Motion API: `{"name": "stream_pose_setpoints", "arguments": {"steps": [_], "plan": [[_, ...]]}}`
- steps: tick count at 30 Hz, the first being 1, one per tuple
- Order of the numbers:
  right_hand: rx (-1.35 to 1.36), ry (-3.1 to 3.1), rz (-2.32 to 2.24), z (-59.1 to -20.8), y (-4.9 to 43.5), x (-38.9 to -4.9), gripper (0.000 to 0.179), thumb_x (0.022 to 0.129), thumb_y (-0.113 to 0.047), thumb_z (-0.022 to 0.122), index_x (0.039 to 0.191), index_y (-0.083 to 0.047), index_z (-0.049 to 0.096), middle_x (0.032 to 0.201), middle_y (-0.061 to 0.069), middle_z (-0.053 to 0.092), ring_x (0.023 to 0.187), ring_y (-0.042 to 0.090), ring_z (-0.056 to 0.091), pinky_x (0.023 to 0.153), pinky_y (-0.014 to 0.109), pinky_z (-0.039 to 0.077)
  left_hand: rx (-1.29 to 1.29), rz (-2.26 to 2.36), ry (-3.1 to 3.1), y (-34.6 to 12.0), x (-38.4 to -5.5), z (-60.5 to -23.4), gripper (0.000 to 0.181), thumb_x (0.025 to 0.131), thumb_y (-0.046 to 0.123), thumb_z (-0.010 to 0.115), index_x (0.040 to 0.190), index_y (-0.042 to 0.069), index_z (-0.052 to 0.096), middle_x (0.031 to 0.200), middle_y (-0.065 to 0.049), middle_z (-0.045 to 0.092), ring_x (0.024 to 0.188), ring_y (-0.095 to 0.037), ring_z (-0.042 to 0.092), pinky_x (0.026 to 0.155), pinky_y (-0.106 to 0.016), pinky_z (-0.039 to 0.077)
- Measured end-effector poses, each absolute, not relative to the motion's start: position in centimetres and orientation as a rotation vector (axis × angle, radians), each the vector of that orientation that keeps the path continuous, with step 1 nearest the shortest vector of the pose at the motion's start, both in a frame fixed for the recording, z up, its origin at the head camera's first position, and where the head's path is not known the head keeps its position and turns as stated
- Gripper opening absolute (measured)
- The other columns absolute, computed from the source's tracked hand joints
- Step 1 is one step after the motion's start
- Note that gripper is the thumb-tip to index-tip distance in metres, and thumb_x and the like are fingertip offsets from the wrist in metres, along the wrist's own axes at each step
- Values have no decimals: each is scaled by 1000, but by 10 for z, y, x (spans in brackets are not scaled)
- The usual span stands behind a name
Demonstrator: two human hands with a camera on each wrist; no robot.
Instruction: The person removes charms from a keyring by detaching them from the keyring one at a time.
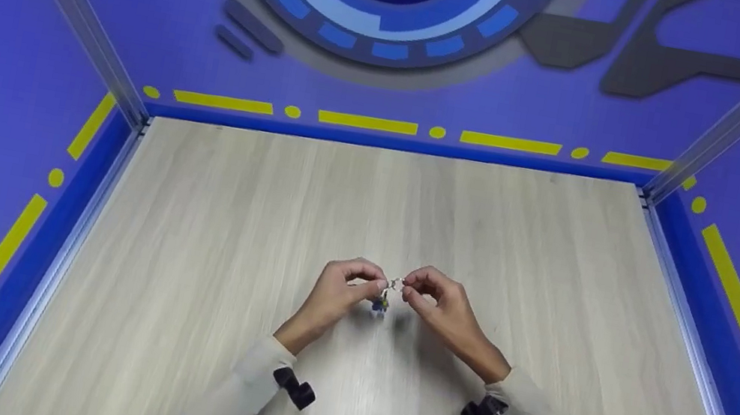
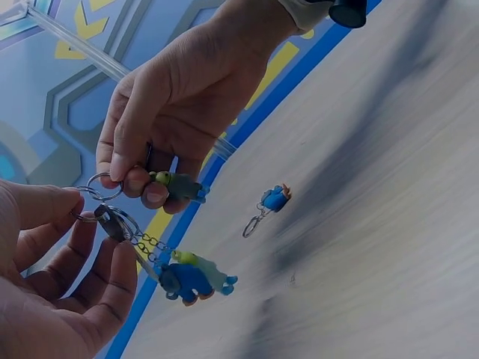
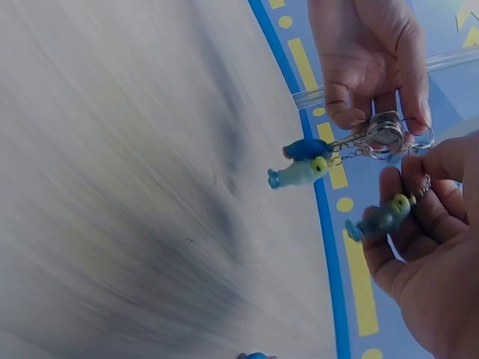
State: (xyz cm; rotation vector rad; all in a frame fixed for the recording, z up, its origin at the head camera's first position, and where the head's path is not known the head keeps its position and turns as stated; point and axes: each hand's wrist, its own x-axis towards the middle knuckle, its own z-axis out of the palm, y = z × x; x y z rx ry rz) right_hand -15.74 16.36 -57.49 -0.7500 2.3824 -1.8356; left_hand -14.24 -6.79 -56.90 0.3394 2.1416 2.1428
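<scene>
Close together over the table are my left hand (image 1: 335, 294) and right hand (image 1: 453, 319), both pinching metal rings. From the left fingers hangs a bunch of split rings (image 3: 385, 134) with short chains, a blue figure charm (image 2: 187, 281) and a pale figure charm (image 3: 297, 172) with a yellow-green head. My right thumb and fingertips pinch a linked split ring (image 2: 103, 185). A grey-teal figure charm (image 3: 383, 218) with a yellow-green head lies against the right fingers. Whether the rings are joined through each other, I cannot tell.
Against the wooden tabletop (image 1: 224, 212), a separate blue charm keychain (image 2: 275, 197) with its own ring shows in the left wrist view. Blue-purple panels (image 1: 105, 24) enclose the back and sides, with metal posts (image 1: 79, 19) at the corners.
</scene>
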Motion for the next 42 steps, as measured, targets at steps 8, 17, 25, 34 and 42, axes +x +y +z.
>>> {"name": "stream_pose_setpoints", "arguments": {"steps": [8, 17, 25, 34, 42], "plan": [[-808, 2564, -1797, -575, 159, -155, 15, 95, 6, 81, 107, 1, 73, 87, 2, 66, 74, 11, 54, 66, 20, 43, 345, 2171, 2113, -67, -141, -568, 12, 101, 7, 78, 103, -5, 79, 103, -12, 75, 96, -19, 69, 84, -33, 64], [-743, 2533, -1711, -573, 160, -155, 3, 100, -6, 81, 101, -5, 78, 88, 2, 72, 72, 10, 54, 64, 21, 43, 341, 2173, 2147, -68, -140, -567, 10, 101, 10, 79, 101, 0, 81, 101, -7, 76, 98, -21, 71, 86, -32, 61], [-645, 2455, -1789, -570, 159, -155, 5, 102, -4, 77, 96, -4, 77, 89, 5, 73, 75, 11, 58, 68, 21, 46, 318, 2199, 2127, -69, -139, -568, 9, 102, 10, 78, 101, 1, 80, 104, -11, 76, 100, -22, 70, 85, -33, 62], [-698, 2393, -1950, -569, 157, -159, 5, 103, 2, 72, 104, 7, 71, 100, 15, 78, 91, 28, 75, 91, 30, 58, 316, 2223, 2103, -68, -144, -566, 14, 101, 7, 78, 104, -7, 79, 105, -15, 76, 96, -23, 71, 83, -36, 64], [-703, 2344, -2015, -570, 155, -153, 4, 103, 7, 68, 105, 7, 65, 102, 18, 76, 94, 22, 74, 84, 24, 58, 329, 2185, 2148, -65, -140, -568, 14, 101, 10, 79, 104, -3, 81, 102, -10, 77, 94, -17, 71, 86, -29, 58]]}}
